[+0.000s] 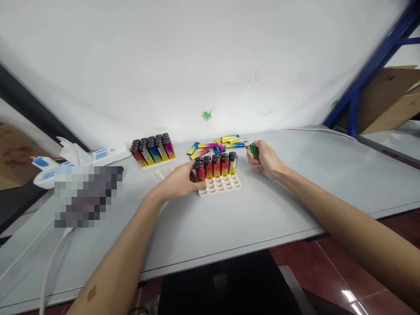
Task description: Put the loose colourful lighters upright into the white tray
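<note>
- Green lighter (253,150) sits in our right hand (264,160), fingers curled shut around it, so only its upper part shows above the fist; it stands roughly upright, tilted a little.
- White tray (220,185) lies just to the left of that fist, on the grey table (229,223), with its long side running left to right across our view.
- Its back rows hold lighters (215,166) standing upright, mostly red with one paler at the right end; the front rows of cells show bare.
- Our left hand (180,181) rests at the tray's left end, thumb and fingers together against the leftmost lighter and the tray's corner (we cannot tell whether it pinches that lighter or only steadies it).
- So the held lighter is right of the tray and slightly behind its open cells, and the right hand is the nearer one to them.
- Loose lighters (216,145) lie flat in a scatter just behind the tray, near the right fist.
- Further left stands a full tray (153,151), well apart from both hands.
</note>
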A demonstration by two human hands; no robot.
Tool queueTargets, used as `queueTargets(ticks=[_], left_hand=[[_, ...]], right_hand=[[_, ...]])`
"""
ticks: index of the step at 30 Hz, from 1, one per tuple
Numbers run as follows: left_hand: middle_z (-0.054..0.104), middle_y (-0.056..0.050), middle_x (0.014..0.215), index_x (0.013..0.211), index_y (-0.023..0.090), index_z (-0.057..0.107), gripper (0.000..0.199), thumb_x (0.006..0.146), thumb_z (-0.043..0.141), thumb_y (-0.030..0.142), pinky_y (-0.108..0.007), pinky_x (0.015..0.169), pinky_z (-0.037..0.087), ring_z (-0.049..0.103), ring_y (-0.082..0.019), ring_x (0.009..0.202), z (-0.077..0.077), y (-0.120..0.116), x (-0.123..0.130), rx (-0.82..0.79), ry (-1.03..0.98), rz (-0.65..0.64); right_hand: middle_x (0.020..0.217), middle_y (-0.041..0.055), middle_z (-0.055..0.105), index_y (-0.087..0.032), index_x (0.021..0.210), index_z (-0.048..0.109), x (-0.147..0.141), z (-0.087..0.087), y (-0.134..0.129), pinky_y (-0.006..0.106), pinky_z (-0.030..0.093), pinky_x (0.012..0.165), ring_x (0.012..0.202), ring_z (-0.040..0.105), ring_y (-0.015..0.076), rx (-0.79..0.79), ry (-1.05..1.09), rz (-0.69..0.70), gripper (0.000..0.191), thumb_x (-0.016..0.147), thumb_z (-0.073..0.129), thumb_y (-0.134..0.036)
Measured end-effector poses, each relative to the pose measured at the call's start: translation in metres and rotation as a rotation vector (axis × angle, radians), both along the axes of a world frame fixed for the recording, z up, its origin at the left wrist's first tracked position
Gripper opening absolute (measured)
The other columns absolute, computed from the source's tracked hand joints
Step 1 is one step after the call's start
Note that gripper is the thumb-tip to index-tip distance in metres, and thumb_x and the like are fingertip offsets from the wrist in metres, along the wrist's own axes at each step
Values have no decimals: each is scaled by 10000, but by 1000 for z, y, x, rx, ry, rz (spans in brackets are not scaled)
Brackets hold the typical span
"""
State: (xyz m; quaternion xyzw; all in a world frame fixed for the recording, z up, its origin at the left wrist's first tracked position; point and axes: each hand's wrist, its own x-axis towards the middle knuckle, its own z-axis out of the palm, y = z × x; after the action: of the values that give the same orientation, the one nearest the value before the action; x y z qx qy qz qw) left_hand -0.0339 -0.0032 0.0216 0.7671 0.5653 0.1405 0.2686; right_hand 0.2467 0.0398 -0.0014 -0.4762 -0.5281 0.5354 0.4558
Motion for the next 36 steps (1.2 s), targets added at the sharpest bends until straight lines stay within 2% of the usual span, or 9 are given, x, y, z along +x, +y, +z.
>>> queueTargets(ticks=[8, 15, 20, 23, 27, 32, 36], left_hand=[[714, -85, 1142, 1185, 184, 608, 512, 750, 696, 440, -357, 787, 515, 672, -279, 1006, 0, -1, 1, 3, -17, -1], [721, -76, 1109, 1173, 190, 616, 503, 752, 696, 453, -357, 785, 519, 679, -272, 981, -3, 1, 0, 15, -15, -5], [719, -80, 1121, 1186, 185, 611, 515, 751, 696, 448, -349, 764, 514, 678, -267, 963, -3, 0, -1, 19, -20, -5], [724, -77, 1089, 1162, 183, 616, 497, 754, 687, 457, -347, 723, 507, 677, -265, 923, -2, 0, -1, 19, 2, 4], [722, -78, 1111, 1185, 186, 617, 524, 746, 697, 461, -356, 752, 515, 676, -273, 963, -2, 0, 0, 9, -11, 7], [719, -75, 1136, 1209, 193, 614, 541, 747, 700, 461, -359, 778, 524, 678, -273, 992, -1, 0, 0, -6, -38, 0], [720, -81, 1139, 1218, 190, 611, 559, 738, 707, 461, -369, 796, 528, 679, -280, 998, -1, 0, -1, 0, -33, 4]], right_hand=[[488, -67, 262, -217, 604, 399, 1, -1, 0, 223, 144, 406, 417, 152, 79, -15, 1, -8, 509, 979, 335, -554], [458, -54, 282, -219, 563, 386, 0, 2, -1, 232, 138, 394, 392, 173, 85, -25, 12, 3, 434, 947, 328, -414], [474, -50, 295, -216, 563, 399, 0, 0, -1, 235, 151, 402, 397, 189, 85, 7, 5, 38, 428, 945, 337, -399], [485, -49, 297, -212, 574, 420, 1, -4, 0, 237, 159, 407, 405, 200, 87, 40, -17, 29, 460, 968, 334, -435], [542, -41, 333, -201, 658, 519, 4, -6, 2, 240, 216, 421, 445, 272, 98, 127, -90, -19, 534, 983, 348, -589], [710, -6, 486, -209, 814, 582, 8, -2, 1, 270, 413, 576, 615, 468, 134, 226, -140, -26, 492, 922, 499, -682], [738, -7, 544, -204, 752, 550, 11, 4, -4, 286, 403, 675, 696, 478, 135, 348, -332, -44, 449, 861, 659, -626]])
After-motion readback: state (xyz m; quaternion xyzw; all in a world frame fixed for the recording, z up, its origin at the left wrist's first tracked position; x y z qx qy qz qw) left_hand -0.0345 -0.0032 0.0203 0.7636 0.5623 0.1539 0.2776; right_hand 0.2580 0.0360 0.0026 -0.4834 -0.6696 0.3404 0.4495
